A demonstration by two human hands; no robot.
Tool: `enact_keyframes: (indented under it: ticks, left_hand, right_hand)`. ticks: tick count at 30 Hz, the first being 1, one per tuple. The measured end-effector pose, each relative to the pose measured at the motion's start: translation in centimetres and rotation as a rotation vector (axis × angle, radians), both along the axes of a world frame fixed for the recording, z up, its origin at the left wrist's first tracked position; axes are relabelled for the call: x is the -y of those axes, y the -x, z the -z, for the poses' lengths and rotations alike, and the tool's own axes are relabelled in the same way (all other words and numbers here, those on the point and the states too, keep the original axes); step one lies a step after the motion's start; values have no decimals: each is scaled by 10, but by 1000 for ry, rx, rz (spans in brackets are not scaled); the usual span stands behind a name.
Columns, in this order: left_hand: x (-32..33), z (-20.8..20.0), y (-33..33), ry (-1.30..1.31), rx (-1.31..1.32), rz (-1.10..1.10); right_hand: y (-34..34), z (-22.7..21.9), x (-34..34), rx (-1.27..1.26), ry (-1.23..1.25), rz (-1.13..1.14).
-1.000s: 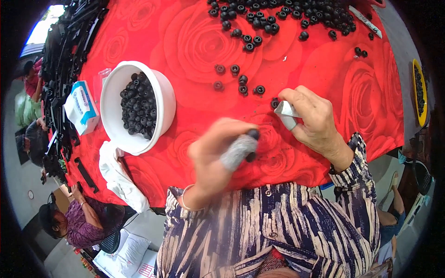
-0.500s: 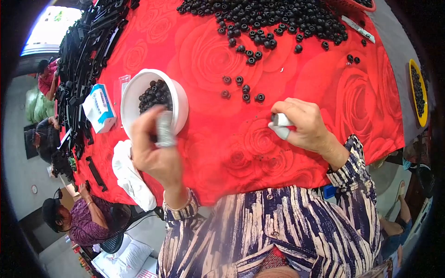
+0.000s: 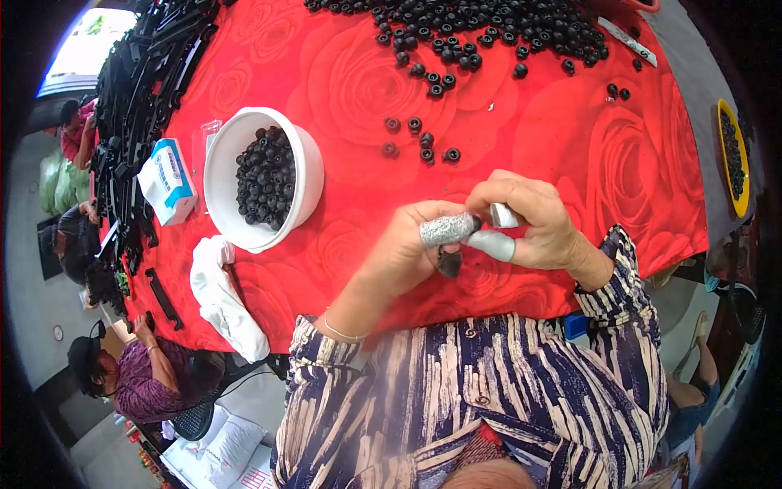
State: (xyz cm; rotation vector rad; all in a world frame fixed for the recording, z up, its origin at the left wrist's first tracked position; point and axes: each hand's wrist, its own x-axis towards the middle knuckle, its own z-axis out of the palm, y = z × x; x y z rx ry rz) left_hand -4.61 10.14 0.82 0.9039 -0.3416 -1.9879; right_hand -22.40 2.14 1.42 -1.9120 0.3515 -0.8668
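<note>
My left hand (image 3: 406, 248), its index finger wrapped in silver tape, meets my right hand (image 3: 538, 218) over the front of the red cloth. Taped fingers on my right hand are pinched around a small round black part (image 3: 476, 222), which also touches the left index fingertip. Below the left fingers a dark piece (image 3: 449, 262) sticks out; its kind is unclear. To the left, a white bowl (image 3: 313, 183) contains many small black round parts (image 3: 265, 179) with holes. Several more such parts (image 3: 427, 141) lie loose beyond my hands.
A large heap of black round parts (image 3: 489, 24) covers the far side. Left are a tissue pack (image 3: 169, 181), a white cloth (image 3: 220, 301) and piled black strips (image 3: 151, 81). A yellow tray (image 3: 743, 163) sits far right. A person in purple (image 3: 155, 383) works at left.
My left hand has moved right, from the bowl's near rim to my right hand. The right hand has stayed nearly in place. The whole view has shifted slightly.
</note>
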Motion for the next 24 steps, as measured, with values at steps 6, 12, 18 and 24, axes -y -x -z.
enact_keyframes:
  ticks: [6,12,18,24]
  left_hand:
    - [-4,4,3,-90,-210,-44]
    - [-6,7,-7,50,-179,149]
    - [-11,4,8,33,-175,-98]
    - [-10,0,0,-94,-299,3]
  right_hand:
    - [3,-3,1,-66,55,19]
    - [6,-8,5,-76,-102,-202]
    - [0,-9,1,-72,8,-43]
    - [3,-5,3,-78,-36,-106]
